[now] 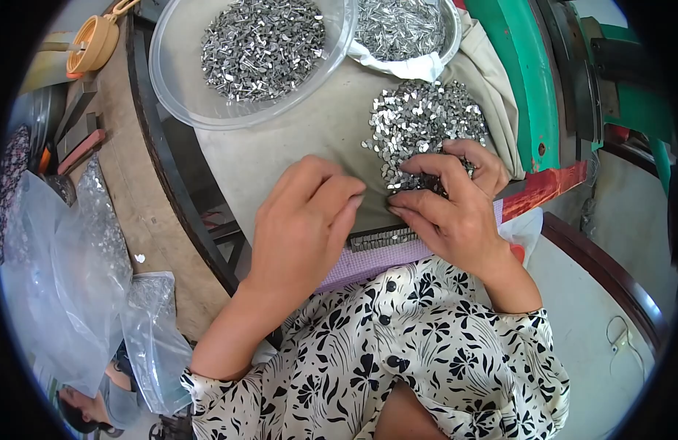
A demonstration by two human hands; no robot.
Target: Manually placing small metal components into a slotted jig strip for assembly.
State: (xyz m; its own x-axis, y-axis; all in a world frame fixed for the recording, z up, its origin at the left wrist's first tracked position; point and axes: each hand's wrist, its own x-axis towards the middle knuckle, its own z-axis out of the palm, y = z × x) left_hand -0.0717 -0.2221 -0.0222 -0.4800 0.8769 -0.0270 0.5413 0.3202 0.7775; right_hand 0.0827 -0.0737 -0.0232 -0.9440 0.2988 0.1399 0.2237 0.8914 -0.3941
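Observation:
My left hand [302, 220] is over the grey-brown cloth [287, 143], thumb and fingertips pinched together; what lies between them is hidden. To its right, my right hand [460, 209] curls over the near edge of a loose pile of small, shiny metal pieces [419, 117]. Its thumb and forefinger close together at the pile's edge, and I cannot make out what they hold. Below and between the hands lies a narrow strip with a row of small metal pieces [383, 239]. It rests along a lilac cloth-covered edge [383, 261] in front of me.
At the back, a clear plastic bowl [179, 88] holds small metal parts; a metal bowl [453, 33] holds thin pins. Green machinery [526, 81] stands right. Plastic bags [67, 257], a red-brown bar [82, 150] and an orange cup [97, 44] are left. Another person [111, 400] appears lower left.

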